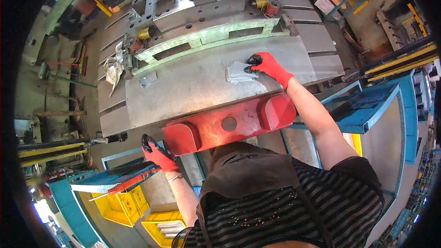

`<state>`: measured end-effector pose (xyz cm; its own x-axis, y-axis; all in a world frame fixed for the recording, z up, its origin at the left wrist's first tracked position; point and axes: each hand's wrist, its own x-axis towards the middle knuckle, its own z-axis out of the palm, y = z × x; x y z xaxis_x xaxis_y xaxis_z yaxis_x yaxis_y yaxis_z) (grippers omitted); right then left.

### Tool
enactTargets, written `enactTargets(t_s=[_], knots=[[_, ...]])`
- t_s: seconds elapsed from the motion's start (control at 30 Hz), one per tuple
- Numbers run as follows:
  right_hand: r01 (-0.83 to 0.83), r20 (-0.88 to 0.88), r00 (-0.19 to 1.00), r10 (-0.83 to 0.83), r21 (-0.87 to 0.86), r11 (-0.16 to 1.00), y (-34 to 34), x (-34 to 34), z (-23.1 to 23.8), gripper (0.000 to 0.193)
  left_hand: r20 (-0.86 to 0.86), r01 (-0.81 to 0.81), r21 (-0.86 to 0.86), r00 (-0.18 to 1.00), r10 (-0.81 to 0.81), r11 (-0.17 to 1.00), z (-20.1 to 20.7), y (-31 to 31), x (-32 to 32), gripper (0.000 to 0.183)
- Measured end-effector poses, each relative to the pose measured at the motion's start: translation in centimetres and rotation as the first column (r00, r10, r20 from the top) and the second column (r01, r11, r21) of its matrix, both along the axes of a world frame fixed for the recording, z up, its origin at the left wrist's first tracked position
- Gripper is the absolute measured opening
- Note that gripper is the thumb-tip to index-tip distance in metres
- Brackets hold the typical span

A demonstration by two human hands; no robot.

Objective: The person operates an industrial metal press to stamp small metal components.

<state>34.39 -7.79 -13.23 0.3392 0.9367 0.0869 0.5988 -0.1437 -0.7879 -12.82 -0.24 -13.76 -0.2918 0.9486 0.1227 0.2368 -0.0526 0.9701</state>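
Both my hands wear red gloves with black fingers. On the flat metal table [183, 94], my right hand [271, 68] has its fingers closed at the right edge of a small stack of thin grey metal sheets [239, 73]. The sheets lie unevenly on one another. My left hand [158, 154] is held low on the left, beside the end of a red metal bracket [216, 126], with thumb and fingers apart and nothing seen in them. A single small clear or shiny flat piece [148, 79] lies farther left on the table.
Behind the table's bare part stands a large steel die [197, 7] on a pale green base [206, 40]. A crumpled rag [114, 69] lies at left. Blue trays [363, 110] flank me; a red-handled thin rod [133, 182] lies by the left one, above yellow bins [120, 206].
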Motion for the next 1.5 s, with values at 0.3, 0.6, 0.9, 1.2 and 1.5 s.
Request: enactTargets(t_s=[0.3,0.6,0.9,1.2,1.5], knots=[[0.199,-0.444,0.860,-0.253,-0.166,0.966,-0.5,0.2,1.2,0.017,0.019,0.279,0.333,0.953,-0.303,0.900,7.1,8.6,8.0,0.036],[0.381,-0.539,0.754,-0.375,-0.106,0.919,-0.1,-0.1,0.6,0.027,-0.714,0.707,0.562,0.677,-0.181,0.429,17.6,22.5,25.5,0.048],[0.462,-0.450,0.811,-0.375,0.098,0.882,-0.8,0.4,-2.8,0.027,-0.953,0.597,0.238,0.294,0.067,0.766,19.5,28.3,36.6,0.037],[0.403,-0.490,0.823,-0.287,0.147,0.903,-0.9,3.7,-5.7,0.016,-0.663,0.581,0.646,0.748,-0.013,0.496,19.5,22.6,25.5,0.023],[0.151,-0.513,0.853,-0.095,0.069,0.986,-1.8,3.2,-2.3,0.020,-0.803,0.430,0.095,0.565,-0.186,0.898,-0.2,11.0,7.7,0.037]])
